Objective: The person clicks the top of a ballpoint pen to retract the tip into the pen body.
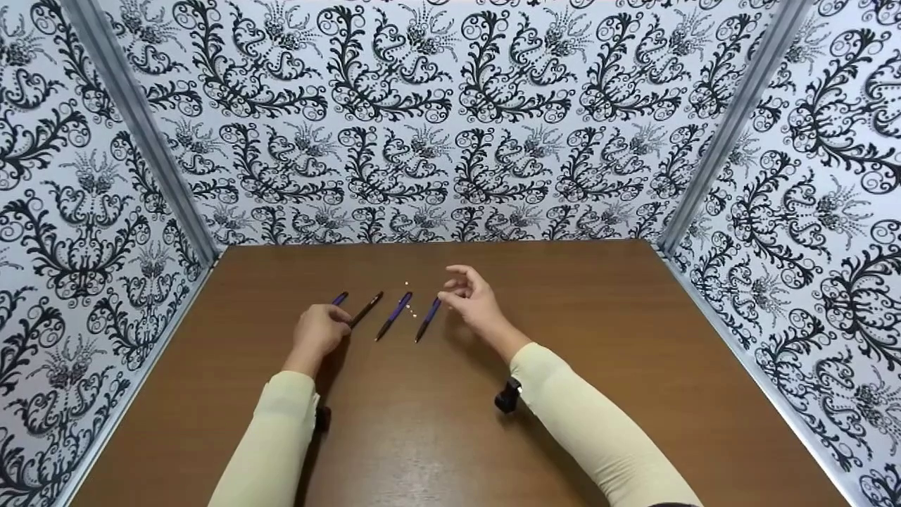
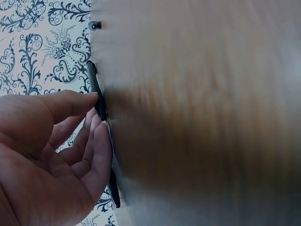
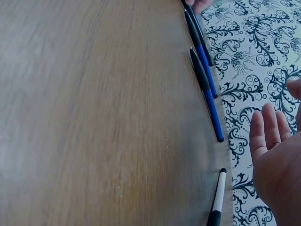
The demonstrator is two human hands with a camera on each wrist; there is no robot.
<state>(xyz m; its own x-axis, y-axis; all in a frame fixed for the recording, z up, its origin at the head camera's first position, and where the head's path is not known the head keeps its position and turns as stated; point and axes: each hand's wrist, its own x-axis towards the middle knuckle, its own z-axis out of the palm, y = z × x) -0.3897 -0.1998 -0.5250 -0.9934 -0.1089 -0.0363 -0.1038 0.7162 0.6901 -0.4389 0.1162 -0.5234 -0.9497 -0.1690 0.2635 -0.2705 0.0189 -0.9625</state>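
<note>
My left hand (image 1: 322,331) pinches the lower end of a black pen (image 1: 367,310) on the table, thumb against it in the left wrist view. A blue pen (image 1: 341,298) is partly hidden behind that hand. To the right lie two blue pens with dark grips, a middle pen (image 1: 394,317) and a right-hand pen (image 1: 427,322). My right hand (image 1: 475,299) hovers by the upper end of the right-hand pen, fingers loosely bent and holding nothing. In the right wrist view, a white pen (image 3: 219,195) with a black grip lies near that hand; I cannot make it out in the head view.
The brown wooden table (image 1: 422,422) is bounded by patterned wall panels (image 1: 436,141) at the back and sides. Metal posts (image 1: 151,134) stand at the corners. Tiny white specks (image 1: 412,310) show beside the middle blue pen.
</note>
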